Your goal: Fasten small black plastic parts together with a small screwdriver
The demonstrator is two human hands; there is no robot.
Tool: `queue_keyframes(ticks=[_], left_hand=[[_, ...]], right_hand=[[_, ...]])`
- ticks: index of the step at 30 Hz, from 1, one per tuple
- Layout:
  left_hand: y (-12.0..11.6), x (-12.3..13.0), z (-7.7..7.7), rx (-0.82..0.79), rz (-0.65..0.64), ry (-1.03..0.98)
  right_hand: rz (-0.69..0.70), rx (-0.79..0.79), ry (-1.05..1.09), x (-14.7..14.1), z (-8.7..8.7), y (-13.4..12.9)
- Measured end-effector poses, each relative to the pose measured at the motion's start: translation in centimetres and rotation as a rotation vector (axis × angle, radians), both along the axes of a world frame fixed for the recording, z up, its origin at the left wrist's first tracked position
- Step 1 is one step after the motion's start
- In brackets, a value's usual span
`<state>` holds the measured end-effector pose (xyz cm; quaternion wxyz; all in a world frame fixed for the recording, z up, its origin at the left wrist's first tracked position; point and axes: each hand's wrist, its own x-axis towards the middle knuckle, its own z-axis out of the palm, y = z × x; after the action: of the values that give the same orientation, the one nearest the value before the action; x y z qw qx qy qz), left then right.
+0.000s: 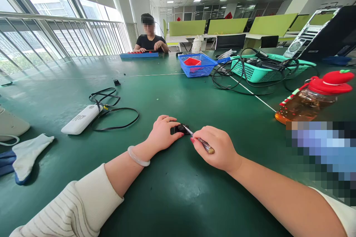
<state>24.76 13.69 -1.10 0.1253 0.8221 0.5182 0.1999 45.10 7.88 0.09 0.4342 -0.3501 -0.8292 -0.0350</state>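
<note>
A small black part (175, 130) lies on the green table (178, 192), pinched between the thumb and fingers of my left hand (162, 133). My right hand (215, 146) is closed round a thin tool (205, 144) with a metal shaft and a brownish handle end. The tool's tip points up and left and meets the black part, near my left fingertips. What the part is exactly is too small to tell.
Left are a white power bank (80, 120) with a black cable (122, 109) and a glove (30, 155). Further off stand a blue basket (197, 67), a green basket (253, 72) with cables and a red-lidded bottle (308, 100). A person (151, 40) sits across the table.
</note>
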Motion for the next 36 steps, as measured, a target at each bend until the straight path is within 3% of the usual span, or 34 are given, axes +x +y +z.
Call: queue_keyframes(ticks=[8,17,36], left_hand=[[0.0,0.0,-0.1,0.002,0.002,0.008],[0.0,-0.1,-0.3,0.007,0.013,0.005],[0.1,-0.1,-0.3,0.005,0.005,0.007]], right_hand=[[0.094,-0.009,-0.244,-0.3,-0.6,0.1],[0.094,0.177,-0.222,-0.2,0.3,-0.5],[0.060,0.154,-0.299,-0.4,0.1,-0.5]])
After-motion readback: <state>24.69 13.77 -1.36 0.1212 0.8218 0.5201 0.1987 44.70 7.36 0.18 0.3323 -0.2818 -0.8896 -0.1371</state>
